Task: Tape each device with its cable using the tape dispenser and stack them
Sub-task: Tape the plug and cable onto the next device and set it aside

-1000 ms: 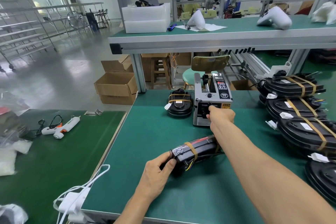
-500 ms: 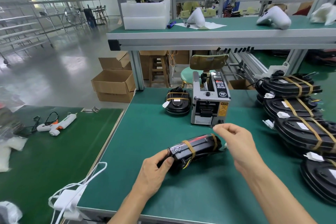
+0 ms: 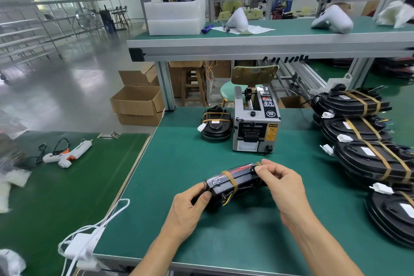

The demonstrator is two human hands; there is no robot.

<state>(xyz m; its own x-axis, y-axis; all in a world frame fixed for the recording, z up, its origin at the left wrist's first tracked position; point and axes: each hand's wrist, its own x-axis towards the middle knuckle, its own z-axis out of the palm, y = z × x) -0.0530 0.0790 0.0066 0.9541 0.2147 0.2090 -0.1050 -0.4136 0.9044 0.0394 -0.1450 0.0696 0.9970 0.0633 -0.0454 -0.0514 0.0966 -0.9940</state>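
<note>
Right hand (image 3: 282, 182): withdrawn from the front of the tape dispenser (image 3: 255, 122) since a second ago and now at the right end of the black device (image 3: 233, 182), fingertips pinched together at the upper right edge where a tan tape band crosses; whether a fresh strip lies between the fingers cannot be told. Left hand (image 3: 190, 206): unchanged in place, curled round the device's left end, thumb on the near face.

Device: tilted on edge, held just above or on the green work mat (image 3: 224, 231), in front of the dispenser and apart from it. One tan tape band wraps its middle; coloured cable wires show at the lower side; a crinkled clear patch sits on its left upper face.

Tape dispenser: grey and black, upright at mat centre rear, yellow warning label on the front right.

Single taped device (image 3: 216, 125): flat on the mat, just left of the dispenser, white connector at its left edge.

Taped devices, overlapping row (image 3: 367, 154): along the mat's right side, each crossed by tan bands, white connectors protruding leftward.

Glue gun (image 3: 67, 153): white and orange, lying on the neighbouring green bench to the left.

White cable and adapter (image 3: 83, 244): at the near left corner of the mat.
</note>
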